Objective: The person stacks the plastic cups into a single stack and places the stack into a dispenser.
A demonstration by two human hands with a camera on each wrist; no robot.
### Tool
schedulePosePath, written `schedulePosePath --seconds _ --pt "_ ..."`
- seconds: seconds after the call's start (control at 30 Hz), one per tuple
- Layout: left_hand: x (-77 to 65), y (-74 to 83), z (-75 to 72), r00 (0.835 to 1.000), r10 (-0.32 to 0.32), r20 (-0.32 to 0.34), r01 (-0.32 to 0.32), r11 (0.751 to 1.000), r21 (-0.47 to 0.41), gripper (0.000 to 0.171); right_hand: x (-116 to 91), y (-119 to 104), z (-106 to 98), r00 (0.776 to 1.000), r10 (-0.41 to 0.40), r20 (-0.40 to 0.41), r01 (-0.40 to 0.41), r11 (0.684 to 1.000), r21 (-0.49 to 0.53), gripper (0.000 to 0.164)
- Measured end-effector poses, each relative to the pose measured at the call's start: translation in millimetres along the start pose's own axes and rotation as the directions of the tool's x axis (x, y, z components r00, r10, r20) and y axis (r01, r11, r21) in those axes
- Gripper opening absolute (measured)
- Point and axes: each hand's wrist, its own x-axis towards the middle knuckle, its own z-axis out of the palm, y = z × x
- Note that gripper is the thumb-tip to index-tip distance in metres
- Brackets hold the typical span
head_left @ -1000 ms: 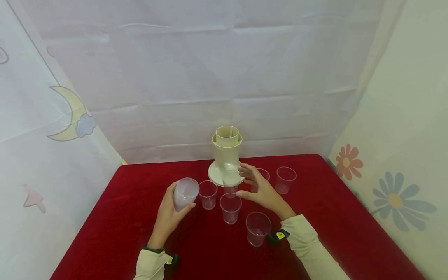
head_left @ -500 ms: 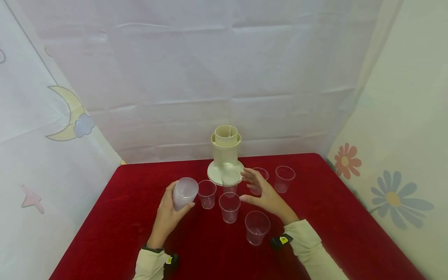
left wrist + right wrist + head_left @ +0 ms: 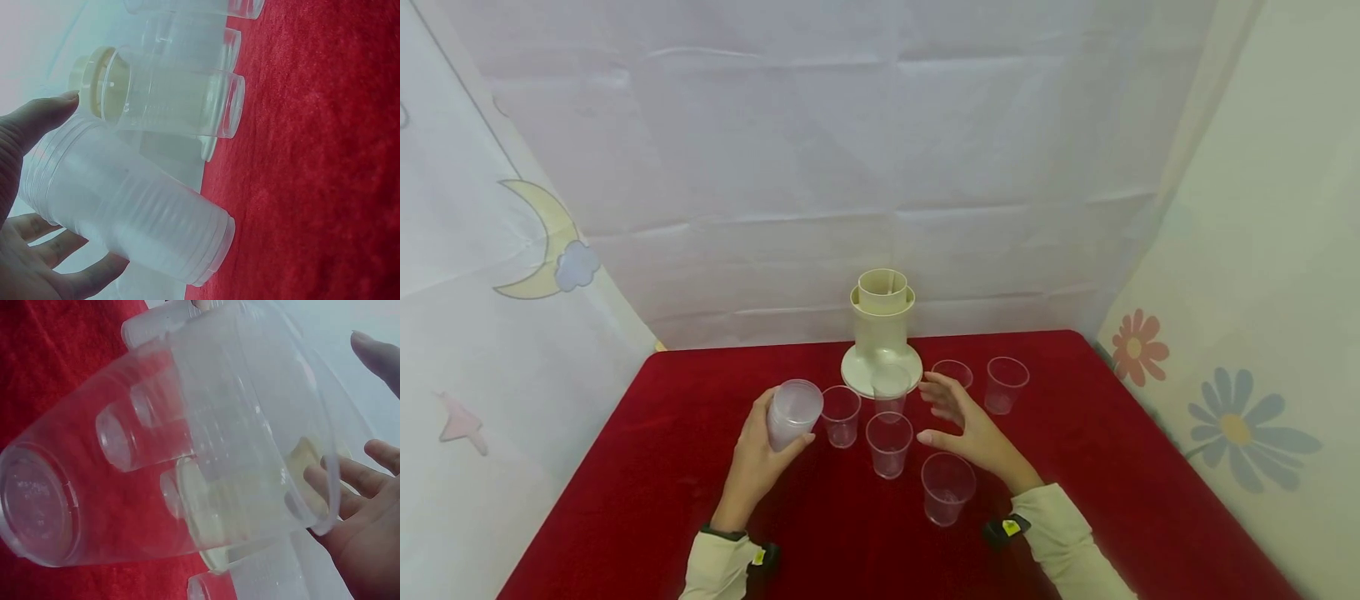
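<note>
My left hand (image 3: 758, 454) grips a stack of nested clear plastic cups (image 3: 792, 414), tilted over the table. In the left wrist view the thumb lies along the rims of the stack (image 3: 134, 200), with fingers curled beneath. My right hand (image 3: 973, 429) holds nothing; its fingers are spread and gently bent above the table. Single clear cups stand around it: a near cup (image 3: 947, 492), a middle cup (image 3: 889, 448), a left cup (image 3: 841, 419) and one cup (image 3: 891, 398) before the cream stand. A large near cup (image 3: 125, 481) fills much of the right wrist view.
A cream cylindrical stand (image 3: 882, 329) with a round base is at the back middle of the red-covered table (image 3: 647, 483). Two more clear cups stand behind my right hand, a partly hidden cup (image 3: 952, 367) and a far right cup (image 3: 1006, 387). White cloth (image 3: 775, 167) hangs behind.
My right hand has drawn back and slightly down, away from the cup before the stand, which shows more fully now. My left hand keeps its hold on the stack, nearly still.
</note>
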Motion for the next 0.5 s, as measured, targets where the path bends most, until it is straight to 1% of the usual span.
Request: schedulePosePath --seconds 0.13,0.33,0.5 --pt "0.2 0.3 -0.2 1.0 -0.009 0.001 0.009 1.0 -0.001 0.087 -3 3 0 1.0 0.004 0.0 -0.004 1.0 -0.002 0.08" --pt "0.3 0.7 -0.8 1.0 0.004 -0.004 -0.004 1.0 0.002 0.088 -10 11 0 1.0 0.02 0.009 -0.02 1.0 -0.012 0.081" --pt "0.4 1.1 -0.8 1.0 0.01 -0.005 -0.01 1.0 -0.005 0.088 -15 12 1 1.0 0.015 0.009 -0.015 1.0 0.019 0.081"
